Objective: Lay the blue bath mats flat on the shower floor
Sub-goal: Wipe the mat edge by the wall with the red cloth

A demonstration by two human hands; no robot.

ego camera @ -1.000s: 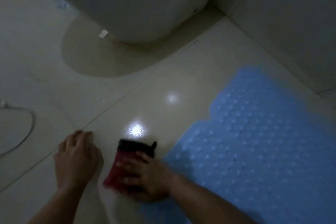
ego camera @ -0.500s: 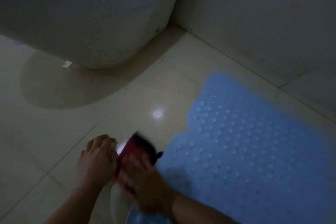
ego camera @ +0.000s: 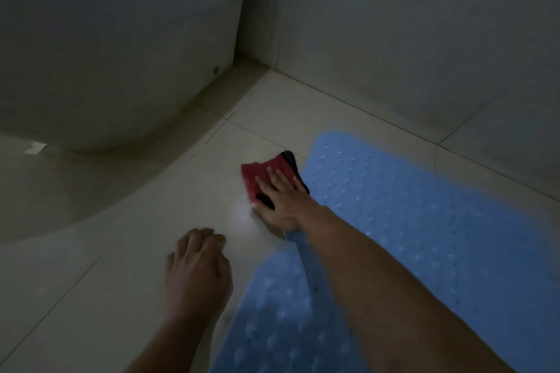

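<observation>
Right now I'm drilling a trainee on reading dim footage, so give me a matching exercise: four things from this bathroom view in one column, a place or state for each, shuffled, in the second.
Column 1
1. red cloth
2. left hand
3. blue bath mat
4. toilet base

Column 2
A. resting on bare floor tile, holding nothing
B. standing at the upper left, near the wall corner
C. pressed to the floor under the right hand
D. spread over the floor at the right

Pairs: 1-C, 2-A, 3-D, 4-B
</observation>
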